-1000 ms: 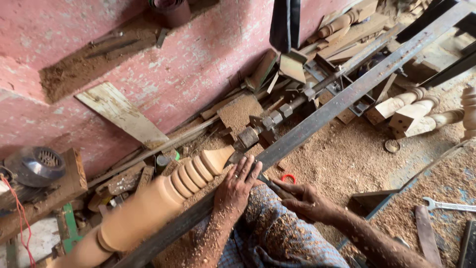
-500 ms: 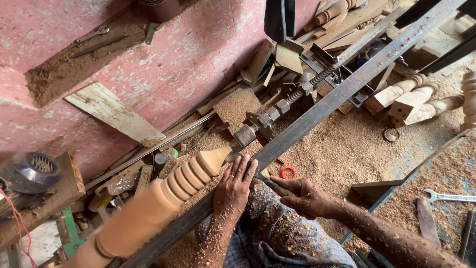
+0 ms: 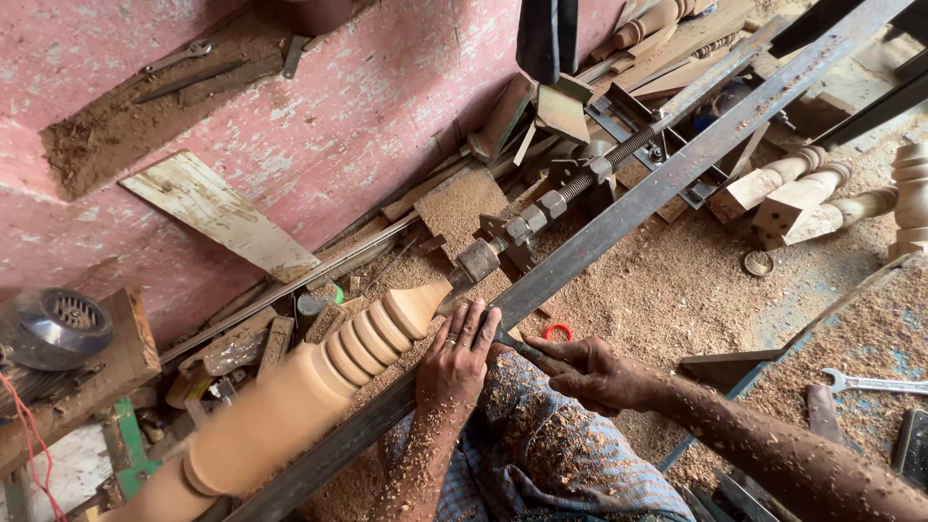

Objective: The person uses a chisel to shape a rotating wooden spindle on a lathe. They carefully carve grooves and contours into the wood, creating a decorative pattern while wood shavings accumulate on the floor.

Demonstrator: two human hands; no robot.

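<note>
A chisel (image 3: 530,356) is gripped in the right hand (image 3: 604,372) and steadied by the left hand (image 3: 456,360), laid flat on the steel rail (image 3: 619,217) beside the turned spindle (image 3: 319,377) mounted on the lathe. Fingers could be caught if the tip digs in.

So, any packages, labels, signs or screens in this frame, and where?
None that can be told: no package, sign or screen shows.
Left hand: rests on the metal rail beside the turned wood piece.
Right hand: grips a tool handle.
Dark flat object: right edge, too cropped to identify.
</note>
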